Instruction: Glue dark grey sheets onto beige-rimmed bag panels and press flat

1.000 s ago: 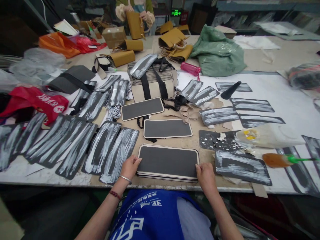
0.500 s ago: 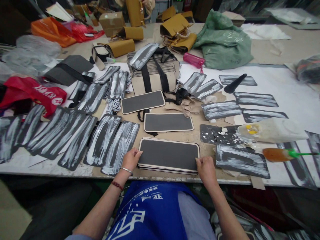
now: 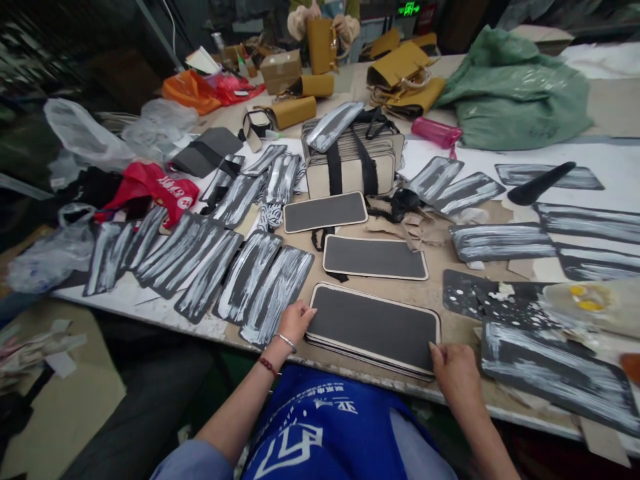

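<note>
Though our view swung left, left hand [image 3: 296, 321] and right hand [image 3: 456, 372], near-closed, still pinch panel stack [image 3: 373, 327], seemingly steadying it.

A dark, pale-rimmed panel [image 3: 373, 327] lies flat atop a stack [image 3: 367, 358].

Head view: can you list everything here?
Panel stack: one, grey, front centre
Loose bordered panels: two, grey, beyond stack
White-streaked panels: many, grey, both sides
Strapped bundle: one, beige, centre
Bags: several, mustard, back
Sack: one, green, back right
Tubular item: one, pink, beside sack
Printed item: one, red, left
Plastic bags: several, clear, left
Co-worker's sleeves: two, pale, back
Apron: one, blue, bottom
Left hand: one, stack's left end
Right hand: one, stack's right end
</note>
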`<move>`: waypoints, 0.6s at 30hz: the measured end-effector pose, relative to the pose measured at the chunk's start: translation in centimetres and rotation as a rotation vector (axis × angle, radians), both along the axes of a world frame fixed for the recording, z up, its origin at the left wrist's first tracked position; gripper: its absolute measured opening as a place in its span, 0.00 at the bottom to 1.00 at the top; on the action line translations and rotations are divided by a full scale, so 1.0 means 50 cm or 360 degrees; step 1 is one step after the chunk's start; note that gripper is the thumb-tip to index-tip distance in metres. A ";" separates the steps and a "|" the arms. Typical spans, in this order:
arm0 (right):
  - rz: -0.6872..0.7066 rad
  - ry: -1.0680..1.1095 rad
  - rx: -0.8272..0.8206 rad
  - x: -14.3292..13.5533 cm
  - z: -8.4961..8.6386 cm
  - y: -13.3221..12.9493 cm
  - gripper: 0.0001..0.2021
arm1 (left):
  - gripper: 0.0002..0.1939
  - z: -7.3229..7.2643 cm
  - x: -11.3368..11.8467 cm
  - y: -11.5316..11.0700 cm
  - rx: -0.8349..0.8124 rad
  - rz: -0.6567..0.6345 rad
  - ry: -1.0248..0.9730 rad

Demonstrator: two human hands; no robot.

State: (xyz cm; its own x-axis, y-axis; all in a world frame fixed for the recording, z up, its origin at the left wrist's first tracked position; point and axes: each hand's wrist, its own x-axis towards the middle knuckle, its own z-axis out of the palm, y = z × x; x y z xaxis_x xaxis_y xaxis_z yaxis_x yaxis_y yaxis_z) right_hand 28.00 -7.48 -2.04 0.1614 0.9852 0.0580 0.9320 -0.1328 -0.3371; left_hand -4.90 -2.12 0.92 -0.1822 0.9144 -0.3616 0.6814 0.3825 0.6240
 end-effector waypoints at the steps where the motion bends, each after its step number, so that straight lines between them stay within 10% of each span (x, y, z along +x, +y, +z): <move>1: -0.0001 -0.0002 0.0012 0.000 0.000 0.000 0.22 | 0.12 -0.001 0.000 0.000 0.0003 0.0002 -0.0005; 12: -0.0113 0.0038 0.0033 -0.011 -0.004 0.000 0.23 | 0.13 0.000 -0.018 -0.021 0.0279 -0.0027 0.0498; 18: -0.0157 0.0045 0.0042 -0.019 -0.009 -0.004 0.21 | 0.21 0.001 0.069 0.007 0.0967 -0.0805 0.0846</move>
State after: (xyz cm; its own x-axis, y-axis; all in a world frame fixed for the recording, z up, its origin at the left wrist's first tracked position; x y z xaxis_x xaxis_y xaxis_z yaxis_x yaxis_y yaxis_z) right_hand 27.05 -7.67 -2.51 0.2597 0.9626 0.0776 0.9048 -0.2144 -0.3679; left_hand -1.47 -1.78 0.96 0.2826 0.9342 0.2178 0.9291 -0.3230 0.1801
